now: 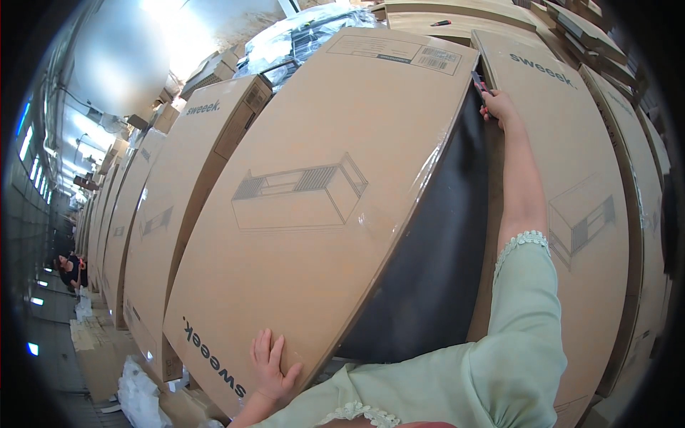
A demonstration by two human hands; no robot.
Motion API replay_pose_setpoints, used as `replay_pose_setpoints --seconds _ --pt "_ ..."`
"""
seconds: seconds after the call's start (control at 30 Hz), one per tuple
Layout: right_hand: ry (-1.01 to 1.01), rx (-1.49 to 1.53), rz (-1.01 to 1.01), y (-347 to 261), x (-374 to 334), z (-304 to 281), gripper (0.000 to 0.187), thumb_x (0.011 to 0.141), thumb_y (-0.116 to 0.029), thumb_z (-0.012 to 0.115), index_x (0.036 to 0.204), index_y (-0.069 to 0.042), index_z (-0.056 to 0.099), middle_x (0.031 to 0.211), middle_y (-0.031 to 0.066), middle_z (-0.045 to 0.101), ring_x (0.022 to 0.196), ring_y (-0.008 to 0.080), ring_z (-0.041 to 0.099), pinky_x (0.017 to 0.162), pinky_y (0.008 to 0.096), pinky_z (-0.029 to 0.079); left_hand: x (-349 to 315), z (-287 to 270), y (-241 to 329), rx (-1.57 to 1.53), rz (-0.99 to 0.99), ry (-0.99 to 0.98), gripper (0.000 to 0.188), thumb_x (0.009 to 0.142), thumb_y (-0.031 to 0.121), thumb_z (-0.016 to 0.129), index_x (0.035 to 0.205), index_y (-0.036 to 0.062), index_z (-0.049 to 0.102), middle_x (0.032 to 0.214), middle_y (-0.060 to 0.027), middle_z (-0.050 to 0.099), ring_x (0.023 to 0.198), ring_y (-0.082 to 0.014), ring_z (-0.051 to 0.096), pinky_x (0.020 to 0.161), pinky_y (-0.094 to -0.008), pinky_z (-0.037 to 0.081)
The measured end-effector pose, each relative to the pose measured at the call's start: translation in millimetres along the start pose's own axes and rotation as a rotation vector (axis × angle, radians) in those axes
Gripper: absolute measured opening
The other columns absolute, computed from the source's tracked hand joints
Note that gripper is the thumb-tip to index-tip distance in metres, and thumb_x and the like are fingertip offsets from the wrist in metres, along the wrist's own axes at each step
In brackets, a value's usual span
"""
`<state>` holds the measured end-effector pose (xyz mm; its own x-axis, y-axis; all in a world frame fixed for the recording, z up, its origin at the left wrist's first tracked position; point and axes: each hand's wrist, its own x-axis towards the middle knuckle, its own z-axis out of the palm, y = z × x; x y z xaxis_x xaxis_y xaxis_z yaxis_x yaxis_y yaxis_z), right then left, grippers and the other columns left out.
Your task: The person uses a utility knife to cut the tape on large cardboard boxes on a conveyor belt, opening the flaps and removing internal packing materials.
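A long flat cardboard box (314,128) with a line drawing of a bench-like piece of furniture on its face lies tilted in front of me. My left hand (273,365) rests flat on its near end, fingers spread. With my arm stretched far forward, my right hand (497,107) is closed round a small dark tool with red or pink parts, which looks like a utility knife (479,83). Its tip is at the box's far right corner, by the taped edge. Beneath that edge shows a smooth black surface (435,257).
A similar box (556,121) stands close on the right, with more beyond it. Another carton (178,157) leads a row at left. Plastic-wrapped goods (307,39) lie behind. A red-and-black tool (441,23) sits on a far board. A person (70,271) is far left.
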<state>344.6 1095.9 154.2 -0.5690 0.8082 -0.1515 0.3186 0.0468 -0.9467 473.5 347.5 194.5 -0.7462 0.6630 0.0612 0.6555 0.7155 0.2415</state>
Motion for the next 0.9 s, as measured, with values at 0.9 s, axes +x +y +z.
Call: replay_pose_setpoints --seconds 0.9 --pt "-0.631 0.108 0.179 46.1 -661.7 120.8 0.045 0.095 -0.025 0.058 0.138 -0.016 0.048 0.072 0.0015 0.058 0.047 0.0051 0.051 0.04 0.02 0.04 -15.1 4.9 -93.8 -1.175 -0.274 0.478 0.041 0.098 0.029 0.049 0.126 0.0007 0.055 0.12 -0.0137 0.06 0.111 -0.0213 0.055 0.094 -0.0332 0.042"
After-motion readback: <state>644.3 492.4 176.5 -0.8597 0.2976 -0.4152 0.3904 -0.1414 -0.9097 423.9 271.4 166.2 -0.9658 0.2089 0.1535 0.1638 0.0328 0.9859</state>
